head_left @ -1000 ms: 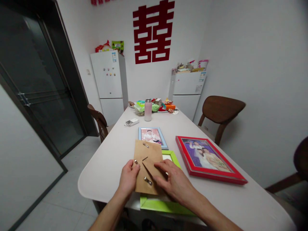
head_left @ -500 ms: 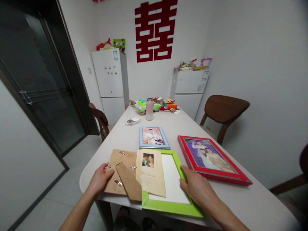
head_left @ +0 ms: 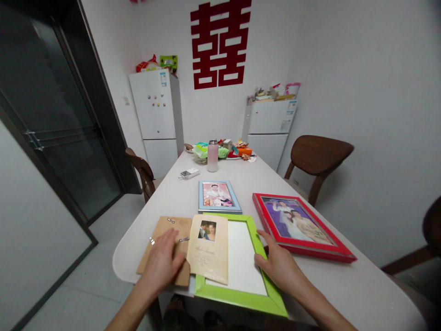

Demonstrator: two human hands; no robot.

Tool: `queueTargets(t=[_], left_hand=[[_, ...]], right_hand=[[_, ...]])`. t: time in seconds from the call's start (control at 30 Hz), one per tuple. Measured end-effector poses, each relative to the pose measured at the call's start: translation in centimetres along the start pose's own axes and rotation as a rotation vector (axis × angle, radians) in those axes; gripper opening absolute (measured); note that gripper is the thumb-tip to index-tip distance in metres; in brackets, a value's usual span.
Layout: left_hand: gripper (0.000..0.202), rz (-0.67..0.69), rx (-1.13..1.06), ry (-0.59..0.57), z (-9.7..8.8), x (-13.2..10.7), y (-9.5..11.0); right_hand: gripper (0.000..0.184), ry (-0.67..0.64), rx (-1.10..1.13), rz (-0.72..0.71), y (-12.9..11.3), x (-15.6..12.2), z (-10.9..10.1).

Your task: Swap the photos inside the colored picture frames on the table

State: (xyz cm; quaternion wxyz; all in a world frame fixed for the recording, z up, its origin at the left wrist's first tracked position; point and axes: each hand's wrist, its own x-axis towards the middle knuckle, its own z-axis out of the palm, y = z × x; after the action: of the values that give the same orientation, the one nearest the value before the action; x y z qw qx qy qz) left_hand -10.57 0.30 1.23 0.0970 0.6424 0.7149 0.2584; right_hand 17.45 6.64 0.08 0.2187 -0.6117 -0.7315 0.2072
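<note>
Under L fingers (head_left: 170,246), kraft backing board (head_left: 172,224) flat on counter (head_left: 344,285), w/ metal clip (head_left: 182,239) just past fingertips; fingers spread open, palm-down, no clench. Right of L fingers, photo card (head_left: 208,248) w/ small portrait, lying across lime-green frame (head_left: 237,299), edge over board. At R fingers (head_left: 263,262), loose & open against frame's right side, red frame (head_left: 310,250) just beyond. Blue frame (head_left: 220,210) ahead of both.

Photo card (head_left: 207,262) apparently on picture frame (head_left: 237,296), backing board (head_left: 172,227) left, framed photo (head_left: 217,196) behind, second frame (head_left: 296,225) right
</note>
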Motion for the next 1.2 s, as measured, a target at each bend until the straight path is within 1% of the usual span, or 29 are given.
queueTargets(t=[0.03, 0.07, 0.1, 0.17, 0.27, 0.37, 0.43, 0.53, 0.63, 0.73, 0.87, 0.93, 1.0, 1.13, 1.2], left_hand=[[0.053, 0.071, -0.001, -0.057, 0.7, -0.5, 1.4], [0.057, 0.168, 0.018, -0.155, 1.3, -1.0, 2.7], [0.059, 0.231, 0.028, -0.226, 1.9, -1.5, 3.9], [0.064, 0.303, 0.052, -0.316, 2.8, -2.2, 5.7], [0.07, 0.317, 0.071, -0.363, 3.6, -2.6, 7.2], [0.074, 0.296, 0.087, -0.399, 3.9, -2.4, 7.7], [0.075, 0.279, 0.102, -0.427, 3.9, -2.3, 7.8], [0.076, 0.266, 0.106, -0.436, 3.8, -2.3, 8.0], [0.08, 0.263, 0.088, -0.448, 4.1, -2.5, 8.5], [0.081, 0.275, 0.048, -0.459, 4.8, -2.7, 9.3], [0.082, 0.287, -0.018, -0.436, 6.0, -2.9, 10.7], [0.082, 0.276, -0.045, -0.42, 6.2, -2.8, 11.4], [0.082, 0.259, -0.072, -0.404, 5.8, -2.6, 12.0], [0.085, 0.202, -0.116, -0.363, 4.0, -2.1, 12.6], [0.086, 0.198, -0.136, -0.34, 3.3, -1.9, 12.7]], right_hand=[[0.06, -0.008, 0.05, 0.011, 0.0, 0.0, 0.1], [0.06, -0.01, 0.101, 0.021, 0.0, 0.1, 0.3], [0.06, -0.007, 0.153, 0.031, 0.1, 0.1, 0.4], [0.06, -0.005, 0.27, 0.052, 0.2, 0.1, 0.8], [0.061, -0.047, 0.498, 0.108, -0.1, 0.0, 1.1], [0.064, -0.122, 0.766, 0.178, -0.9, -0.4, 1.1], [0.067, -0.149, 0.901, 0.224, -1.5, -0.6, 0.9], [0.069, -0.131, 1.007, 0.295, -2.4, -1.0, 0.7], [0.073, -0.102, 1.091, 0.352, -2.7, -1.2, 0.7], [0.076, -0.089, 1.148, 0.364, -2.6, -1.3, 1.0], [0.076, -0.076, 1.196, 0.368, -2.4, -1.5, 1.2], [0.076, -0.056, 1.207, 0.372, -2.5, -1.5, 1.0], [0.077, -0.041, 1.225, 0.368, -2.7, -1.5, 0.6], [0.08, -0.049, 1.299, 0.347, -3.5, -1.4, -0.3], [0.081, -0.046, 1.319, 0.353, -4.0, -1.4, -0.6]])
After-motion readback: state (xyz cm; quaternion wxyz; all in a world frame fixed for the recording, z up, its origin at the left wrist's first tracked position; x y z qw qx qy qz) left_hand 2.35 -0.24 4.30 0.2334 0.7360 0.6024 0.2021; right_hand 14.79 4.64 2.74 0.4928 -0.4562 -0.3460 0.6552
